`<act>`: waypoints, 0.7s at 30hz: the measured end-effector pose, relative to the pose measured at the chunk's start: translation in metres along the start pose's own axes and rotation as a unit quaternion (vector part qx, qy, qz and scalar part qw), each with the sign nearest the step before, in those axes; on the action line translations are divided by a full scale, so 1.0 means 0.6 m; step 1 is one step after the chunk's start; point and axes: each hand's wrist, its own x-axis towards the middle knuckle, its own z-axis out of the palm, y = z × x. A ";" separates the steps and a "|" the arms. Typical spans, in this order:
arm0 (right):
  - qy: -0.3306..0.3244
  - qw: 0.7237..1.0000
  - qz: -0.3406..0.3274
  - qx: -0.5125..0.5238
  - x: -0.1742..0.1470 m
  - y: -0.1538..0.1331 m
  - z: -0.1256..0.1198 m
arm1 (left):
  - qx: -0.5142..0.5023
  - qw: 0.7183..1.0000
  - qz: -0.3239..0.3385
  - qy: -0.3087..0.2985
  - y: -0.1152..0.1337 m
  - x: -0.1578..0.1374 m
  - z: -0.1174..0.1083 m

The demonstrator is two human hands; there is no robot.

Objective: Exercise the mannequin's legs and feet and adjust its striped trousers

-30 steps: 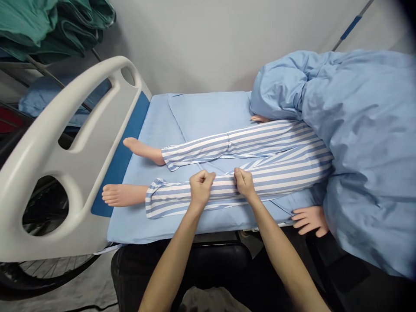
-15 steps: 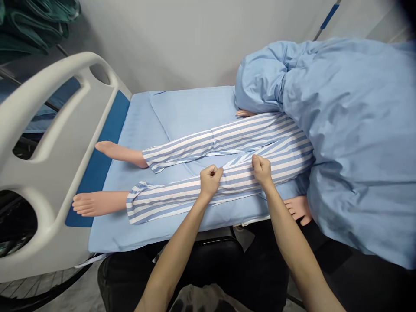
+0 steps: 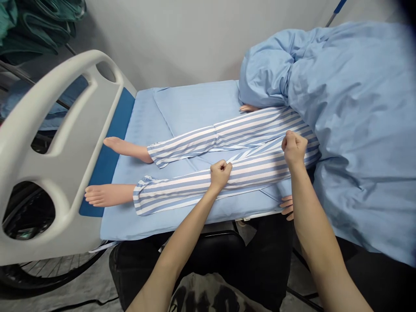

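Note:
A manikin's legs in blue-and-white striped trousers (image 3: 182, 182) lie stretched out on the bed, with both bare feet (image 3: 110, 195) pointing left. My left hand (image 3: 221, 174) is closed in a fist at the near leg, around the knee. Over the near upper thigh, close to the folded-back quilt, my right hand (image 3: 295, 148) is also a fist. Nothing shows inside either fist. Whether the right fist touches the cloth or hovers above it, I cannot tell. The upper body is hidden beneath the light blue quilt (image 3: 357, 108).
A white-and-blue bed end board (image 3: 74, 182) rises on the left. The blue bed sheet (image 3: 195, 102) runs along the grey wall. Part of the manikin's near hand (image 3: 287, 207) hangs by the mattress edge. A wheel (image 3: 61, 273) stands below the end board, and green cloth (image 3: 42, 26) hangs at upper left.
My right fist has moved right and upward, from the near mid-thigh toward the hip and quilt. My left fist stays near the knee. The view has shifted slightly.

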 end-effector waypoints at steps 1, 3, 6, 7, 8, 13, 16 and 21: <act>0.007 1.000 0.008 -0.025 0.000 0.011 0.000 | 0.002 1.000 -0.003 -0.004 0.000 0.000 0.000; 0.008 0.997 0.007 -0.083 -0.009 0.030 0.006 | 0.005 1.000 -0.005 -0.008 0.000 0.000 0.001; -0.008 0.989 -0.018 -0.149 -0.025 0.046 0.016 | 0.012 1.000 -0.006 -0.004 -0.003 -0.002 0.003; -0.009 0.987 -0.023 -0.160 -0.028 0.048 0.017 | 0.013 1.000 -0.006 -0.001 -0.004 -0.003 0.004; -0.008 0.986 -0.025 -0.168 -0.029 0.050 0.017 | 0.014 1.000 -0.005 0.002 -0.005 -0.005 0.004; -0.005 0.977 -0.011 -0.211 -0.025 0.059 0.014 | 0.031 0.999 0.002 -0.008 -0.005 -0.007 0.008; -0.011 0.975 -0.013 -0.220 -0.025 0.059 0.015 | 0.037 0.999 0.011 0.006 0.000 -0.014 0.003; -0.006 0.974 -0.012 -0.226 -0.028 0.048 0.016 | 0.032 0.983 0.019 0.182 -0.011 -0.081 -0.097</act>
